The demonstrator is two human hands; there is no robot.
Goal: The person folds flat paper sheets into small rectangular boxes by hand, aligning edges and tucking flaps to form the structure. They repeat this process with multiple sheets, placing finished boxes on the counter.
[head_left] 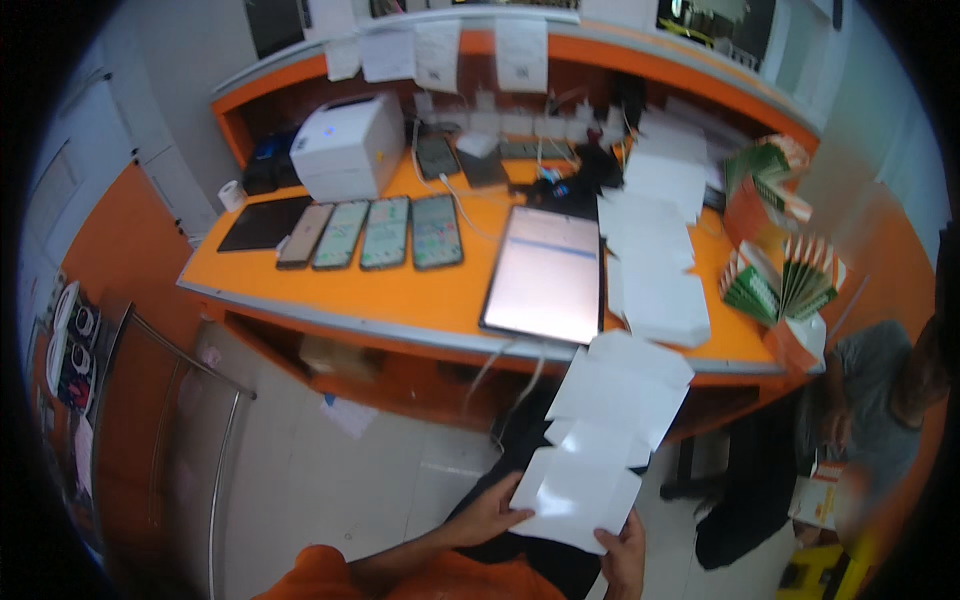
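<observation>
- Holding a white card blank (605, 435) by its near end, both hands on it, in front of the body and below the bench (330, 297).
- Left hand (497, 510): partly closed, pinching the left edge, thumb on top, other fingers mostly hidden underneath.
- Right hand (624, 553): same kind of pinch at the near right corner, thumb on the upper face; exact finger curl underneath, cannot tell.
- Blank's long axis runs away from the person, leaning a bit right; flat, unfolded, side flaps sticking out.
- Neither hand is nearer, both touch it; left grips slightly farther up the side, right sits at the corner.
- Far end points at the white card sheets (655, 290) on the bench, roughly in line with them, and overlaps the bench edge in view; touching or hovering, cannot tell.
- Tablet (550, 270) lies just left of those sheets, screen lit.
</observation>
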